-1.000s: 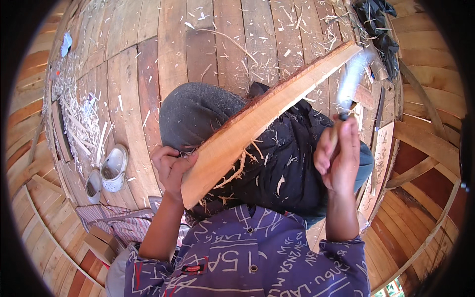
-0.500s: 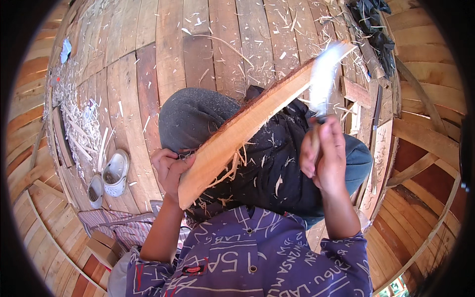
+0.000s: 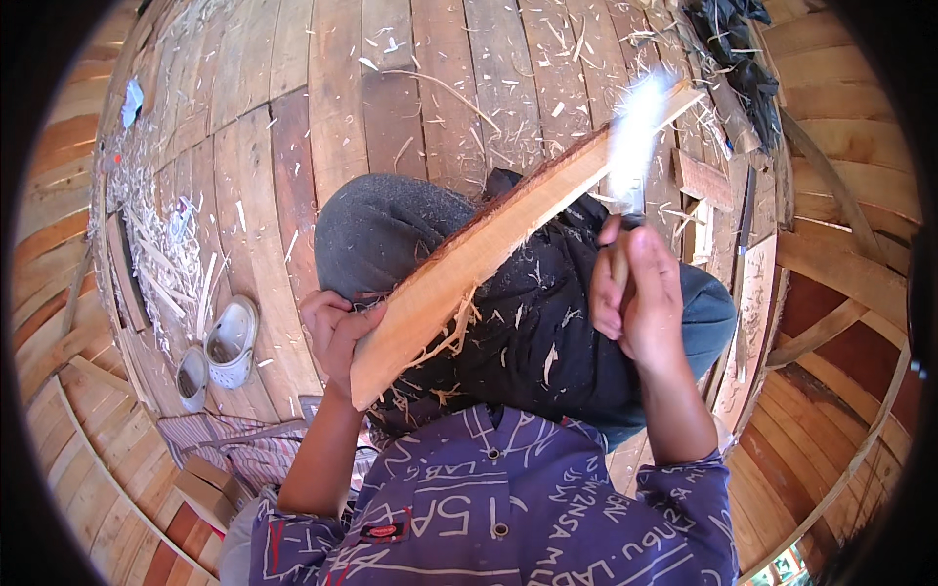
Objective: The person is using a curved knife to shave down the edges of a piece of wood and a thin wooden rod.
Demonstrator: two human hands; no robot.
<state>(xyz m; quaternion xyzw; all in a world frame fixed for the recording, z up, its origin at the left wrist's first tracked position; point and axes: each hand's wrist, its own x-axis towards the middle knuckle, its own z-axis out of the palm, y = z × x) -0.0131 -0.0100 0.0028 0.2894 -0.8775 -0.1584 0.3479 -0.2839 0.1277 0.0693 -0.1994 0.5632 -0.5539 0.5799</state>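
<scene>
A long wooden plank (image 3: 489,249) runs diagonally from the lower centre of the frame up to the upper right, lying across the person's lap, and the left hand (image 3: 337,327) is curled closed around its near end at centre left. The right hand (image 3: 640,293), right of centre, is clenched around the handle of a blade (image 3: 633,142), which is blurred against the plank's upper edge. Wood shavings (image 3: 161,264) and a pair of white shoes (image 3: 220,352) lie on the plank floor (image 3: 391,88) at the left.

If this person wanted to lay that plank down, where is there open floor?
Barest are the floorboards ahead of the knees, with only thin shavings. Left, the shaving pile and white shoes crowd it; right, scrap wood. The left hand holds the plank, the right hand a blade.
</scene>
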